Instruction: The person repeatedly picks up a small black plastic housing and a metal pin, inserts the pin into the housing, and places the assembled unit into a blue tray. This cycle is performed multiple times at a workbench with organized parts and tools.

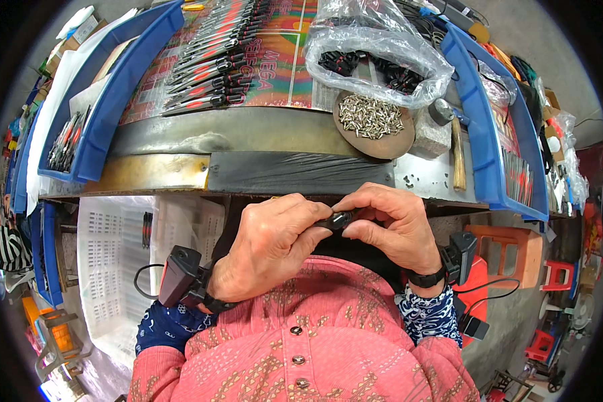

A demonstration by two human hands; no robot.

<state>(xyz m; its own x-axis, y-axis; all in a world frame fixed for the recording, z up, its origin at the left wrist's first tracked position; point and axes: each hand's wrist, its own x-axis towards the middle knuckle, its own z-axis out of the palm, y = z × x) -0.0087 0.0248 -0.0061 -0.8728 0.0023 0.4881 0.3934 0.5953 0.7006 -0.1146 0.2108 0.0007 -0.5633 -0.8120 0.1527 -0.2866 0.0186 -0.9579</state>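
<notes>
At the centre of the frame, a small glossy black piece [342, 220] was held up between the two hands, in front of the near edge of the table [161, 141]. The left hand [264, 231] had its thumb and index finger pressed together on the left end of the piece. The right hand [398, 221] had its thumb and index finger pinched on the right side, with the remaining fingers curled behind. The fingers partly covered the piece, so its full shape could not be determined. A black device [181, 275] was strapped at the left wrist, and a similar one at the right. Directly above the hands, a black strip [295, 173] covered the middle of the table edge. At the top left of centre, a row of slim black, grey and red tools [208, 67] lay on a multicoloured sheet [298, 87]. At the upper right of centre, an open clear plastic bag [355, 33] contained black parts [338, 63]; just below it, a brown dish [382, 149] bore a heap of small metal pins [372, 117]. To the right of the dish stood a stone block [432, 134], with a hammer [458, 154] beside it. Blue trays [104, 137] flanked the table at left and right, each holding slim items. A white basket [110, 268] was noted at the lower left.
</notes>
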